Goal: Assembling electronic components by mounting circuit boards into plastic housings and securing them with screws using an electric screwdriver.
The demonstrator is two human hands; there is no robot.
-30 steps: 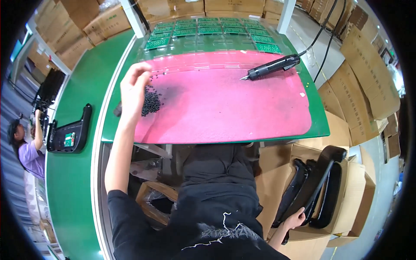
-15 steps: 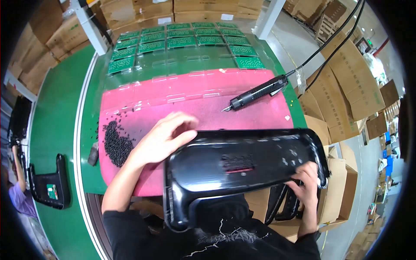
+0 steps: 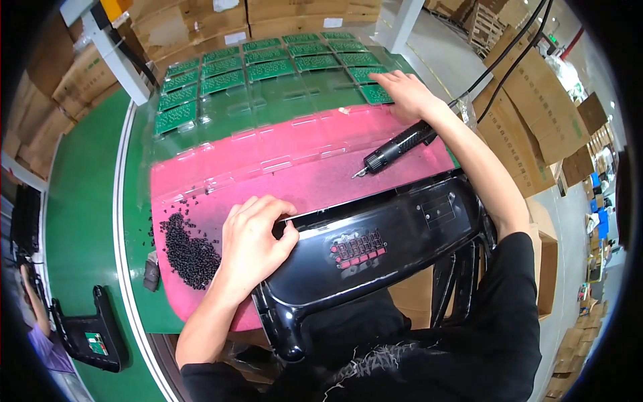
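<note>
The black shell [image 3: 408, 224] is in front of the person, with its far side over the pink mat [image 3: 321, 177] and its near side over the lap. It is long, and it slants up from the left end to the right end. Pink shows through the small holes in it. The left hand [image 3: 254, 238] grips its top left edge, thumb on one side and fingers on the other. The shell lies to the right of these fingers.

The right hand [image 3: 410, 97] is far from the shell's face, up at the green boards. Its fingers are stretched out, and the tips are over the near right board [image 3: 375, 95] and the one behind it. I cannot tell if they touch or pinch one. The hand hides part of the near board, so its long way is hard to see. The right hand is much nearer to it than the left.

The boards sit in rows in a clear tray [image 3: 274, 163], and some spots near the front have none. A brown box [image 3: 413, 295] by the lap has more black parts [image 3: 462, 278] in it. On the left, another shell [image 3: 110, 328] holds a little board [image 3: 96, 343].

A black driver [image 3: 398, 146] lies below the right hand. Tiny black screws [image 3: 187, 251] make a pile left of the left hand.
</note>
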